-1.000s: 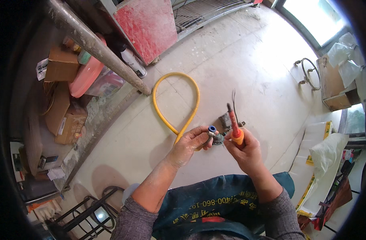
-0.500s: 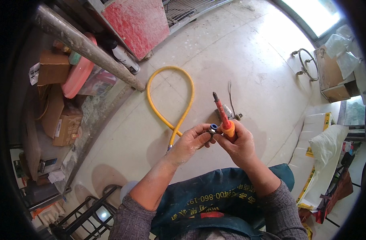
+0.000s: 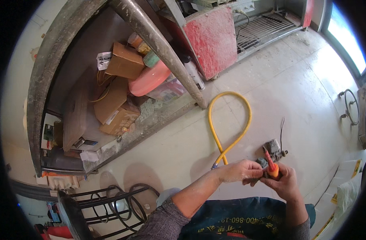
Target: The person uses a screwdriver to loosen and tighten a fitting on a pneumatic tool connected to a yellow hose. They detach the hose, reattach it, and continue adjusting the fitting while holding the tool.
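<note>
My left hand [image 3: 242,172] is closed, its fingertips pinched around a small dark fitting that shows only in part between my two hands. Wrapped around the orange handle of a screwdriver [image 3: 273,169] is my right hand [image 3: 286,183]; the red shaft points up and away from me. Both hands nearly touch, above my dark green apron [image 3: 247,214]. Just beyond them on the floor lies a greyish metal valve-like part [image 3: 273,147] with a thin dark wire. A yellow corrugated hose [image 3: 250,114] forms a loop beyond my left hand, its end fitting near my wrist.
At the left, a low shelf holds cardboard boxes [image 3: 118,116] and a pink basin [image 3: 150,79], behind a metal post [image 3: 163,48]. A black metal-framed stool [image 3: 107,206] stands at the lower left. A red panel [image 3: 211,42] is at the back; a round metal ring stand [image 3: 352,107] lies right.
The view has swung left, showing more of the shelf and stool. The fitting's blue ring, visible earlier at my left fingertips, is now hidden. The screwdriver appears more foreshortened.
</note>
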The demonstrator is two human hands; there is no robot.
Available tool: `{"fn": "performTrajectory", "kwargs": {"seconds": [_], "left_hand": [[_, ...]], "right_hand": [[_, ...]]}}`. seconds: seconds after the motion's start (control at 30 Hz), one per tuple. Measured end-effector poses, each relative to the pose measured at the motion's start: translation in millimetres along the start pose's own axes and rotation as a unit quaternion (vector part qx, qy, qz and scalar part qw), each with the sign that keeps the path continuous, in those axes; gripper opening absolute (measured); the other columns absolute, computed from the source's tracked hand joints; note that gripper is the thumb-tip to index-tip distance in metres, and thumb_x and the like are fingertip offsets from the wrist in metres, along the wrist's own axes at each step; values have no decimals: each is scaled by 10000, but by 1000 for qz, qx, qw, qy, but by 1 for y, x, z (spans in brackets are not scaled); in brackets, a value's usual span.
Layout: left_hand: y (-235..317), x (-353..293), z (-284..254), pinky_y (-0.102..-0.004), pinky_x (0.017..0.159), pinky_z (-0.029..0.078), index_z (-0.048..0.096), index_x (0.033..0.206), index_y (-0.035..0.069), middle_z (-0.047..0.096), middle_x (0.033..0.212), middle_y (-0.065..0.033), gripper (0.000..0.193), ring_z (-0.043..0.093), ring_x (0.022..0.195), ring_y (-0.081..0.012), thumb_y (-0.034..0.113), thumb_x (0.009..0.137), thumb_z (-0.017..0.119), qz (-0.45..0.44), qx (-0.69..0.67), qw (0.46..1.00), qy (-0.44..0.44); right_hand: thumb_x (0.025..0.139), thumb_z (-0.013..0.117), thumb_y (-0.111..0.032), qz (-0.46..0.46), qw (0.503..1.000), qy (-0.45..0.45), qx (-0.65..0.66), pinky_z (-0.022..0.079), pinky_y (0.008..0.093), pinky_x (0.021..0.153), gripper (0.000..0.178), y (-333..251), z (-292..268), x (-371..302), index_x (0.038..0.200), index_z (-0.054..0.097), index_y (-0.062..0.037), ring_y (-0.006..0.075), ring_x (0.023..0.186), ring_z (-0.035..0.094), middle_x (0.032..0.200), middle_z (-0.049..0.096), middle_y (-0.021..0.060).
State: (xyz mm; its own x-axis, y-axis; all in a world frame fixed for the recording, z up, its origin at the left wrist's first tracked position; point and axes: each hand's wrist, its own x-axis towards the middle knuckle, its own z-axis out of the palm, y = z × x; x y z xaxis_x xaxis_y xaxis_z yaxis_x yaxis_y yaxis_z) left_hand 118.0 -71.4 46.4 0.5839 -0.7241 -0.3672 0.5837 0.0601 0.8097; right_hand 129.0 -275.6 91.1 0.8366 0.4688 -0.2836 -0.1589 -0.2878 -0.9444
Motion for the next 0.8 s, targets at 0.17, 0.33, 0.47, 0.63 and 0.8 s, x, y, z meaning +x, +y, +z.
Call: {"fn": "performTrajectory", "kwargs": {"seconds": [0.17,0.33,0.47,0.63,0.8], "left_hand": [[8,-8,-2,-200,520,349,552,836,84,521,664,11,272,455,585,-51,324,949,492,-49,33,997,-57],[12,-6,8,-254,573,411,610,977,49,550,696,-22,236,517,641,-109,265,932,526,4,130,991,33],[15,-9,19,-341,706,483,604,1095,39,650,869,-120,303,628,812,-253,266,896,581,131,319,924,168],[21,-12,22,-380,761,488,601,1088,37,636,988,-170,326,611,910,-341,284,876,601,157,391,888,184],[22,-16,21,-372,689,468,614,983,62,623,814,-137,265,605,759,-304,306,900,554,93,325,930,148]], "right_hand": [[641,831,-138,-29,994,-35,-99,447,275,566,301,-3,-6,-4,820,627,-8,146,580,504,696,557,76],[650,833,-120,-8,996,6,-91,466,249,594,297,3,-7,-1,822,623,2,114,612,518,687,572,57],[678,814,-65,39,997,34,52,495,226,633,253,-1,-6,-3,831,623,-1,96,644,546,733,601,42],[678,812,-51,76,993,25,89,494,218,637,262,-8,-8,-2,848,619,0,85,657,554,746,603,28],[669,821,-69,24,995,24,89,472,206,619,264,-2,-4,-6,829,625,7,66,650,529,739,595,4]]}}
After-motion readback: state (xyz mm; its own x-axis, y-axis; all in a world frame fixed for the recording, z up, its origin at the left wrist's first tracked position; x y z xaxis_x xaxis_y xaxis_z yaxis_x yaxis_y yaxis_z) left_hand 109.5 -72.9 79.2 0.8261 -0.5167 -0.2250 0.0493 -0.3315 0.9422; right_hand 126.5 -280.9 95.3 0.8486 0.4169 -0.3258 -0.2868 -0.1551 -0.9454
